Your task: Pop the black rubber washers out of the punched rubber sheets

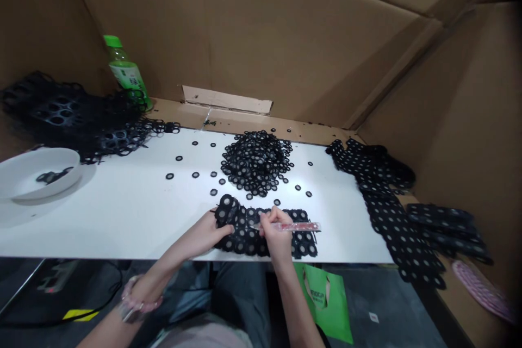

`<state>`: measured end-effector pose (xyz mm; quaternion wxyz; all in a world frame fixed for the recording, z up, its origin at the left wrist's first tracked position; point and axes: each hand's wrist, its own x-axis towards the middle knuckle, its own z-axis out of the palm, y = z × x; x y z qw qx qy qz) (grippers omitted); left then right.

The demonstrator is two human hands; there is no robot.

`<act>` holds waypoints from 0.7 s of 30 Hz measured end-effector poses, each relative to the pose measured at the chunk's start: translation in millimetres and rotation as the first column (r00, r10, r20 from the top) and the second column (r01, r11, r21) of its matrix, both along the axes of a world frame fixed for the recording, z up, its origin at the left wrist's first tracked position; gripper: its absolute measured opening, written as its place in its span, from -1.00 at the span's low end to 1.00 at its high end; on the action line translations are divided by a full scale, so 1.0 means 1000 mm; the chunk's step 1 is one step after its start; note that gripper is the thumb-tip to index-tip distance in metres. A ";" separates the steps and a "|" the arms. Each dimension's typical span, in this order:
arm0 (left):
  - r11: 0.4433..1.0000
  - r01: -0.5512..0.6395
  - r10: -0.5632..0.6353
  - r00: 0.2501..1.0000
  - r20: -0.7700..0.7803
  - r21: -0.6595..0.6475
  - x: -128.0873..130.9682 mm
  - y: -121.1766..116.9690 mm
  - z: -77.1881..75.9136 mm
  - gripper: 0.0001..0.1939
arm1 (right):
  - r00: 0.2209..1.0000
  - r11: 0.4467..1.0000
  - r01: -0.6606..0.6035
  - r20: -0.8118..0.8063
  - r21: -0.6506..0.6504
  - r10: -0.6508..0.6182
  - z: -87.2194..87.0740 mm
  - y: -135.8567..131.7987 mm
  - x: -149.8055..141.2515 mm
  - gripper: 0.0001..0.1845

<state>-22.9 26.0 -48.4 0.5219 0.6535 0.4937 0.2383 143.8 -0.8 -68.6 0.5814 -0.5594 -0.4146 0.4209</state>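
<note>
A black sheet of joined rubber rings lies at the front edge of the white table. My left hand rests on the sheet's left end, fingers pressed down on it. My right hand is closed around a thin clear tool with a reddish body, which points left onto the sheet. Just beyond the sheet sits a heap of loose black rings, and single rings are scattered around it.
A white bowl holding a few black scraps stands at the left. Emptied black webbing and a green bottle sit at the back left. More ring sheets drape at the right. Cardboard walls surround the table; a green bag lies below.
</note>
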 end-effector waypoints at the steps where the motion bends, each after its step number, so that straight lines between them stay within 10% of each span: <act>1: 1.000 -0.001 0.002 1.000 -0.026 0.028 0.001 0.000 0.001 -0.83 | 1.000 1.000 0.015 0.002 -0.003 -0.015 0.001 0.000 0.002 -0.67; 9: 0.989 -0.062 0.081 0.987 -0.140 0.135 0.004 -0.007 0.002 -0.41 | 0.951 0.997 -0.077 0.299 -0.009 0.077 0.003 -0.004 0.001 -0.68; 21: 0.986 -0.115 0.115 0.993 0.008 0.121 0.008 -0.008 -0.009 -0.55 | 0.884 0.991 -0.128 0.448 -0.042 0.133 0.001 -0.004 -0.002 -0.67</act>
